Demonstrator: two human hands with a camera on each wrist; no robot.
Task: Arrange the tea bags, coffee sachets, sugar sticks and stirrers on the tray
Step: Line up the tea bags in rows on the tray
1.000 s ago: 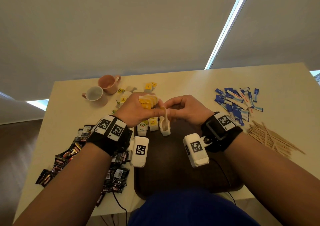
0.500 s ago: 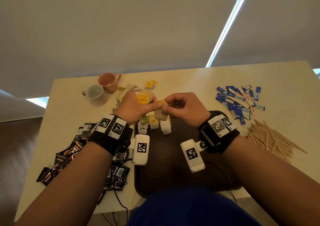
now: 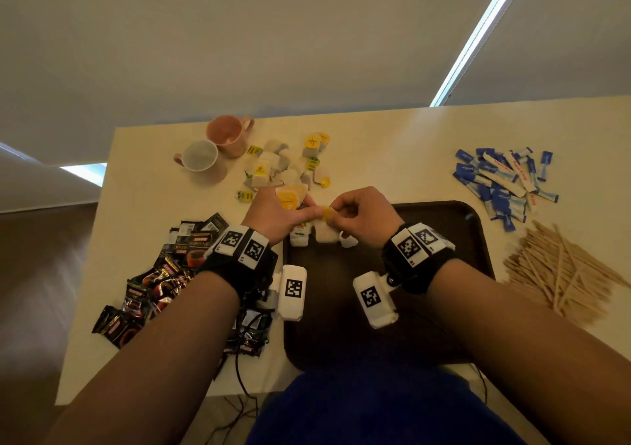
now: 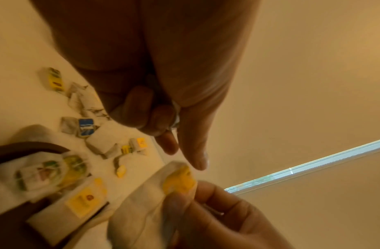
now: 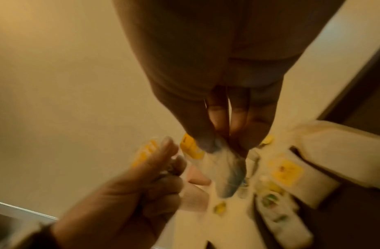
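1. Head view: a yellow-tagged tea bag (image 3: 326,213), a second ago hanging lower over the tray (image 3: 474,240), is now raised and pinched by the right hand (image 3: 362,216); a stack of tea bags (image 3: 290,197) is clutched by the left hand (image 3: 276,217). Three bags stand on the tray's far edge.
2. Left wrist view: the pinch on the bag (image 4: 178,182) is confirmed.
3. Right wrist view: placement is judged pending; coffee sachets (image 3: 153,284), sugar sticks (image 3: 502,182) and stirrers (image 3: 560,270) remain off-tray.

mugs (image 3: 218,146): 2 | tray (image 3: 478,240): 1 | hands (image 3: 365,217): 2
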